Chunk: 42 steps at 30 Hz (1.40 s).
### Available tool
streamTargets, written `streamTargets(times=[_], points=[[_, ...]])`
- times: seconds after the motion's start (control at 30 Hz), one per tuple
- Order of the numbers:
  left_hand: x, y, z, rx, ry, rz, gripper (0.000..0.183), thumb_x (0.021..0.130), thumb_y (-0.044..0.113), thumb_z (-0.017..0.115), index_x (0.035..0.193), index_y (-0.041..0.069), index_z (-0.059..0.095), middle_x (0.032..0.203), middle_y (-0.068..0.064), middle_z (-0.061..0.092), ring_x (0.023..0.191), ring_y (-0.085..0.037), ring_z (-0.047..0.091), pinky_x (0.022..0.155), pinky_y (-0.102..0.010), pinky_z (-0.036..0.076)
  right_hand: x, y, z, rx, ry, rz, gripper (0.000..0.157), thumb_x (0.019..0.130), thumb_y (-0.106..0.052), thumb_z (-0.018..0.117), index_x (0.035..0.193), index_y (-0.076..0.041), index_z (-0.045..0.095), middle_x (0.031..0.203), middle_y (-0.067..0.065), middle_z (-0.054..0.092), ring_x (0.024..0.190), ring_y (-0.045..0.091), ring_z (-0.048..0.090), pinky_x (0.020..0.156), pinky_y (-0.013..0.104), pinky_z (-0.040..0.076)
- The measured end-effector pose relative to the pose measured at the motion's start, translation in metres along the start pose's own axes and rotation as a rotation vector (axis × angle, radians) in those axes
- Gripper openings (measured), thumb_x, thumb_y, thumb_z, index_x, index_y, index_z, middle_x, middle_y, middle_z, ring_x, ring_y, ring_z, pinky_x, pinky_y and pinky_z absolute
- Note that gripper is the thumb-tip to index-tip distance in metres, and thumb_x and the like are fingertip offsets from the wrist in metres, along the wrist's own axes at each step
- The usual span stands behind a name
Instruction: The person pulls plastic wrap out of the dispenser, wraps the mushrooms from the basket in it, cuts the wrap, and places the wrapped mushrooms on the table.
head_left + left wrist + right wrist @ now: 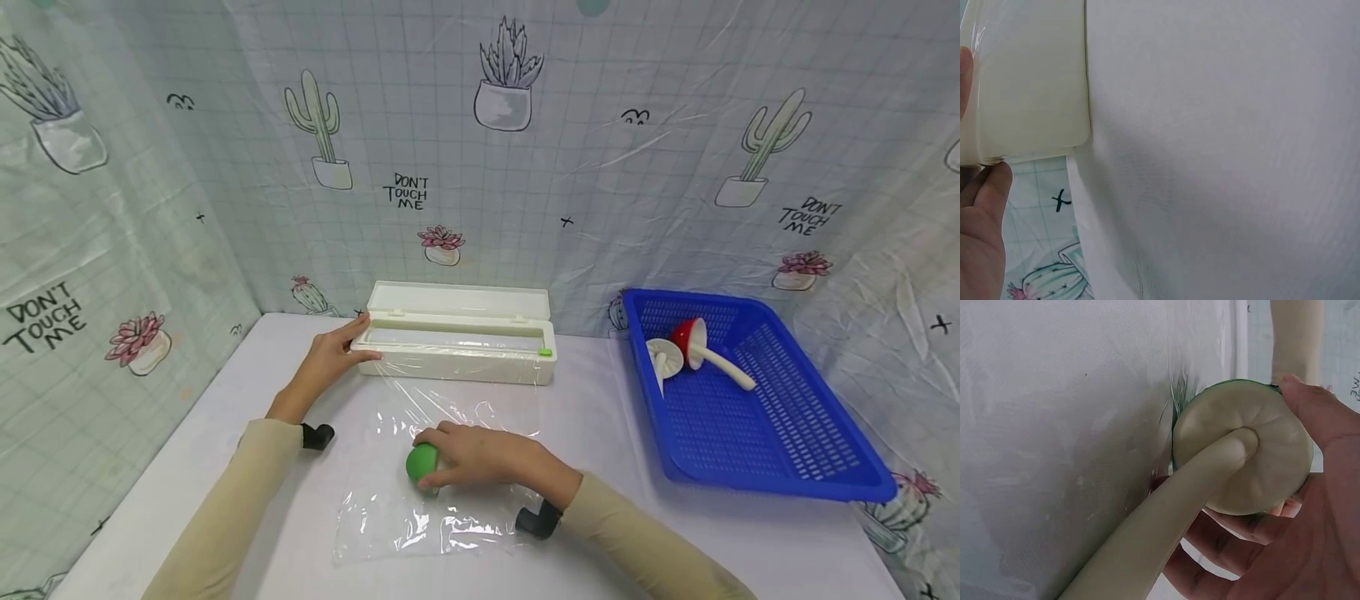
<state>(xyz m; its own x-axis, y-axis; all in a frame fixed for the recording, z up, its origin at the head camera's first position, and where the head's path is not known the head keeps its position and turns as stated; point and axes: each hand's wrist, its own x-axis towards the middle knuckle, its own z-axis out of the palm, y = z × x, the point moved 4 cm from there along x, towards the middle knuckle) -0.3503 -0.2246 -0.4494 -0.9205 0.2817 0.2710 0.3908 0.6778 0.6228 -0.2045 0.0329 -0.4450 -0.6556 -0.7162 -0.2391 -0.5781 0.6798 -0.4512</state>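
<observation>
My right hand (487,457) grips a toy mushroom with a green cap (421,463) by its cap, thumb on one side and fingers on the other. The right wrist view shows the mushroom's cream underside (1272,462) and thick pale stem, pointing down-left. The cap is at a clear sheet of cling film (375,521) spread over the table. This film comes out of a white cling film dispenser (457,367) with its lid raised. My left hand (324,367) holds the dispenser's left end, thumb in front and fingers behind; the left wrist view catches only its fingers and that end.
A blue plastic basket (675,471) stands on the right, containing a red-capped mushroom (720,367) and a white mushroom (667,354). A green slide cutter (545,352) sits at the dispenser's right end. A cactus-print curtain (450,150) hangs behind the white table (592,400).
</observation>
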Motion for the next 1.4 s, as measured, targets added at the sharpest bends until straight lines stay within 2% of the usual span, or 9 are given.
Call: streamTargets(times=[0.13, 0.37, 0.53, 0.67, 0.8, 1.0, 1.2, 1.3, 1.4], points=[[0.000, 0.000, 0.001, 0.008, -0.001, 0.002, 0.081, 0.085, 0.032, 0.081, 0.151, 0.004, 0.044, 0.158, -0.010, 0.040, 0.140, -0.037, 0.044, 0.105, -0.050, 0.047, 0.000, 0.002, -0.001, 0.005, -0.003, -0.010, 0.065, 0.093, -0.063, 0.062, 0.147, -0.029, 0.048, 0.115, -0.009, 0.055, 0.088, 0.004, 0.057, 0.074, 0.024, 0.050], [0.001, 0.002, 0.001, 0.022, -0.010, 0.000, 0.082, 0.085, 0.032, 0.081, 0.152, 0.004, 0.043, 0.159, -0.010, 0.039, 0.141, -0.039, 0.043, 0.106, -0.052, 0.046, -0.012, 0.007, -0.010, -0.017, 0.045, -0.003, 0.076, 0.092, -0.068, 0.060, 0.154, -0.031, 0.039, 0.142, -0.003, 0.049, 0.104, 0.008, 0.060, 0.090, 0.032, 0.054], [0.001, 0.004, 0.002, 0.016, -0.034, -0.002, 0.082, 0.087, 0.032, 0.079, 0.153, 0.003, 0.041, 0.160, -0.011, 0.037, 0.142, -0.040, 0.041, 0.108, -0.053, 0.044, -0.043, 0.016, -0.025, -0.082, 0.118, -0.021, 0.069, 0.097, -0.058, 0.061, 0.154, -0.027, 0.040, 0.148, 0.001, 0.047, 0.127, 0.016, 0.055, 0.107, 0.036, 0.049], [0.001, 0.006, 0.001, 0.014, -0.038, 0.001, 0.081, 0.087, 0.031, 0.080, 0.153, 0.003, 0.041, 0.160, -0.012, 0.036, 0.141, -0.040, 0.042, 0.107, -0.053, 0.045, -0.075, 0.028, -0.031, -0.136, 0.164, -0.035, 0.060, 0.097, -0.045, 0.067, 0.149, -0.022, 0.047, 0.145, 0.003, 0.052, 0.130, 0.019, 0.054, 0.107, 0.039, 0.049], [-0.001, 0.006, 0.000, 0.007, -0.067, -0.029, 0.083, 0.089, 0.035, 0.079, 0.155, 0.004, 0.038, 0.163, -0.011, 0.032, 0.143, -0.039, 0.039, 0.110, -0.053, 0.043, -0.104, 0.038, -0.024, -0.193, 0.184, -0.066, 0.053, 0.096, -0.037, 0.072, 0.142, -0.019, 0.055, 0.139, 0.003, 0.057, 0.124, 0.020, 0.057, 0.102, 0.037, 0.053], [0.000, 0.007, -0.001, 0.064, -0.207, -0.096, 0.092, 0.096, 0.049, 0.068, 0.161, 0.004, 0.020, 0.168, -0.014, 0.017, 0.151, -0.044, 0.020, 0.119, -0.062, 0.024, -0.131, 0.044, -0.001, -0.202, 0.193, -0.151, 0.046, 0.091, -0.034, 0.077, 0.132, -0.018, 0.063, 0.129, 0.000, 0.063, 0.116, 0.016, 0.061, 0.098, 0.032, 0.054], [-0.003, 0.011, -0.009, -0.084, -0.301, -0.138, 0.099, 0.098, 0.047, 0.066, 0.164, 0.009, 0.003, 0.168, -0.021, 0.008, 0.152, -0.046, 0.017, 0.119, -0.063, 0.025, -0.139, 0.047, 0.017, -0.279, 0.190, -0.211, 0.044, 0.088, -0.040, 0.079, 0.124, -0.018, 0.066, 0.125, -0.002, 0.064, 0.113, 0.014, 0.059, 0.096, 0.029, 0.054], [-0.014, 0.020, -0.013, -0.061, -0.238, -0.075, 0.095, 0.098, 0.036, 0.070, 0.163, 0.005, 0.007, 0.168, -0.025, 0.007, 0.152, -0.048, 0.013, 0.118, -0.067, 0.022, -0.141, 0.047, 0.024, -0.340, 0.184, -0.221, 0.038, 0.089, -0.040, 0.077, 0.119, -0.019, 0.069, 0.123, -0.003, 0.063, 0.113, 0.014, 0.058, 0.096, 0.028, 0.053], [-0.036, 0.042, -0.016, 0.058, -0.132, 0.078, 0.085, 0.094, 0.020, 0.076, 0.158, 0.000, 0.024, 0.162, -0.029, 0.018, 0.147, -0.051, 0.021, 0.113, -0.071, 0.026, -0.142, 0.047, 0.027, -0.377, 0.190, -0.212, 0.031, 0.090, -0.039, 0.077, 0.115, -0.021, 0.071, 0.123, -0.004, 0.063, 0.114, 0.014, 0.057, 0.096, 0.028, 0.053]])
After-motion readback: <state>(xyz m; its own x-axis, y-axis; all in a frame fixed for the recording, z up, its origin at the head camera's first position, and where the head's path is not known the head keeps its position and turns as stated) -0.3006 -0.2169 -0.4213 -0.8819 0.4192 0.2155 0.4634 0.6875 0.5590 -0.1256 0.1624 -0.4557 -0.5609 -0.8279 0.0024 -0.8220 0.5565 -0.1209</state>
